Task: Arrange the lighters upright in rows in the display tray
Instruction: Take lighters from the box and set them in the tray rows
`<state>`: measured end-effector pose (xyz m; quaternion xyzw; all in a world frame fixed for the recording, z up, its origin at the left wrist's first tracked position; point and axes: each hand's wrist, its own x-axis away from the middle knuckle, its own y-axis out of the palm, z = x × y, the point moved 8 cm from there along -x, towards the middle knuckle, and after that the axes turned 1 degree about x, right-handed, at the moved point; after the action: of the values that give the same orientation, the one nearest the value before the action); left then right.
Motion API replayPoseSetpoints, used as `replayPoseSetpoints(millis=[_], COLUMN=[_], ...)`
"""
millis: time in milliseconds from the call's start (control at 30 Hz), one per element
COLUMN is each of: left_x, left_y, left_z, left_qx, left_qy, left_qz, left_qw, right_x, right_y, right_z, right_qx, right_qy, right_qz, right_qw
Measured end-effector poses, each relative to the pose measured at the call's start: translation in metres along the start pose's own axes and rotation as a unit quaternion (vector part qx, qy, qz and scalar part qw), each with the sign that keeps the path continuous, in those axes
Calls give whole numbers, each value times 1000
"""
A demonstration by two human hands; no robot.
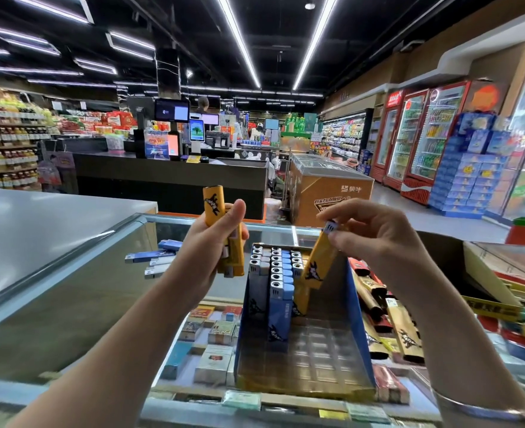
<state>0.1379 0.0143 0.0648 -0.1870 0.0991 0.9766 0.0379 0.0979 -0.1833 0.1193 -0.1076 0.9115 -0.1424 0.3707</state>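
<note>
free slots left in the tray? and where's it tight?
The display tray is bare across its near floor, from the blue lighters to the front lip and right wall. The far end is crowded: filled rows, plus the yellow lighter the right hand is lowering. The left hand holds more yellow ones.

Ahead of you, the orange chest freezer [329,193] across the aisle carries the white characters 蒙牛 beside a logo on its front; the larger lettering in the triangle below them is too cut off to read. To your right, the red drinks cooler [417,140] shows the white Coca-Cola ribbon along its base, and the header of the red cooler beside it [392,131] has white characters too blurred to make out. The print on the lighters, the cigarette packs under the glass and the checkout screens is too small or smeared to read.
</note>
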Motion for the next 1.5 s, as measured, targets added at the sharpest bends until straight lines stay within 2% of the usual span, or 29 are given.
replayPoseSetpoints(millis=[167, 300, 1033, 1333, 1500], left_x=[0, 0, 1, 0, -1], left_y=[-1, -5, -5, -4, 1], left_z=[1, 1, 4, 2, 2], left_qx=[-29, -31, -20, -22, -63], left_qy=[4, 5, 8, 3, 6], left_qz=[13, 40, 35, 22, -4], left_qw=[999, 999, 999, 1000, 998], right_x=[4, 5, 10, 8, 8], right_y=[27, 41, 49, 43, 42], right_z=[7, 15, 4, 7, 8], right_qx=[88, 174, 284, 263, 252], right_qy=[27, 46, 23, 28, 27], right_qz=[-114, -154, -197, -173, -166], right_qw=[989, 972, 938, 949, 953])
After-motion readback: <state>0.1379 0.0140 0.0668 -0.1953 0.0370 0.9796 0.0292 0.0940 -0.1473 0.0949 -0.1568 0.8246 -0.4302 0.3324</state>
